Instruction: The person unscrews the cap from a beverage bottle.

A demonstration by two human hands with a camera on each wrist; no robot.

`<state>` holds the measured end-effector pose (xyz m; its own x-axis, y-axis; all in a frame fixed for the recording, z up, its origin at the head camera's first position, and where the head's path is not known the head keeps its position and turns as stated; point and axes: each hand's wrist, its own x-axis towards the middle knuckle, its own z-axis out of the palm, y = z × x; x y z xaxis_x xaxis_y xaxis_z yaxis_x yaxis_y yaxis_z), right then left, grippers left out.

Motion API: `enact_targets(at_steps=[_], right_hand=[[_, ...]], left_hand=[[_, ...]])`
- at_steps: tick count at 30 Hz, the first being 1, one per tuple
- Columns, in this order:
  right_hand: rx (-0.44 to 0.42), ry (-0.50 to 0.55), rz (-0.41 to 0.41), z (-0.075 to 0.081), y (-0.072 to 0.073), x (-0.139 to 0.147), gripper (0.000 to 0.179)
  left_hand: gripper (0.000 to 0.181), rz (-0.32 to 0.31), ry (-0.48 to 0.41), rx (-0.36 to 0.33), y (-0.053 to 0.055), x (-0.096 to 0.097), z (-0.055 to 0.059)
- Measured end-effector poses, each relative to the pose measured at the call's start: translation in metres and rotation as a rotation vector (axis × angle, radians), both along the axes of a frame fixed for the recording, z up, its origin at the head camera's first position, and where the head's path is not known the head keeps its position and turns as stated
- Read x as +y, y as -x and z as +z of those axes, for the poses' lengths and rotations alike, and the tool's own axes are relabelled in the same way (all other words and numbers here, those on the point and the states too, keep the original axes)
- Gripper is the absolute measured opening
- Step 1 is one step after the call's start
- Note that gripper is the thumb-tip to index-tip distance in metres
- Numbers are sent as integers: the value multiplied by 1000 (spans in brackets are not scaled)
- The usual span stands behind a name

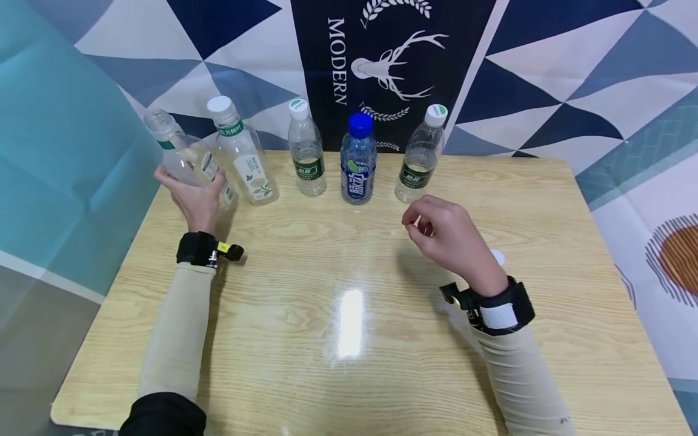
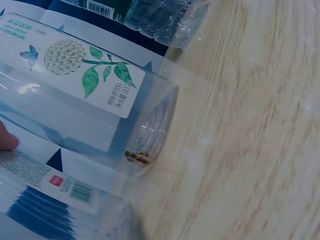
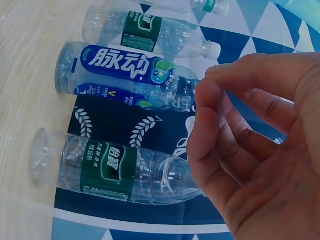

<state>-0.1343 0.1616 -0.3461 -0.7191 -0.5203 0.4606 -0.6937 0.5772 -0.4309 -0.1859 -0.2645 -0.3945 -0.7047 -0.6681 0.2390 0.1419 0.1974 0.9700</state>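
In the head view, my left hand (image 1: 199, 200) grips a clear plastic bottle (image 1: 188, 157) with a bare mouth and green neck band, at the table's far left corner. Its lower end and part of its label show at the bottom of the left wrist view, beside a fingertip (image 2: 7, 138). Just right of it stands a white-capped bottle (image 1: 248, 160) with a flower label. My right hand (image 1: 449, 233) hovers over the table with loosely curled fingers and holds nothing visible. Nearest to it is a green-labelled water bottle (image 1: 420, 160) with a white cap.
A blue-capped bottle (image 1: 358, 160) and another green-labelled bottle (image 1: 308, 151) stand in the row along the back edge. A round white piece (image 1: 497, 257) lies partly behind my right wrist. Patterned cloth (image 1: 251, 36) hangs behind the wooden table (image 1: 283, 315).
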Motion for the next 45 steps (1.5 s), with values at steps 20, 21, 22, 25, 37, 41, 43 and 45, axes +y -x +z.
enact_targets(at_steps=[20, 21, 22, 25, 37, 41, 43, 45], right_hand=[[2, -14, -42, 3, -1, 1, 7], [0, -12, -41, 3, -2, 1, 8], [-1, -10, -39, 3, -2, 1, 7], [2, -5, -37, 4, -3, 1, 7], [4, -24, -21, 4, -4, 1, 7], [8, -30, -23, 4, -4, 0, 6], [8, -27, -20, 3, -3, 0, 6], [7, -22, -17, 3, -3, 0, 6]], left_hand=[[75, -17, 147, 169, -54, 101, 0], [79, -35, 129, 130, -51, 103, -4], [83, -43, 127, 96, -47, 104, -8], [93, -34, 169, 22, -31, 101, -24], [117, 38, 147, -117, 14, 93, -47], [120, 50, 130, -108, 24, 90, -47], [121, 51, 118, -90, 28, 89, -46], [122, 51, 109, -84, 33, 89, -45]])
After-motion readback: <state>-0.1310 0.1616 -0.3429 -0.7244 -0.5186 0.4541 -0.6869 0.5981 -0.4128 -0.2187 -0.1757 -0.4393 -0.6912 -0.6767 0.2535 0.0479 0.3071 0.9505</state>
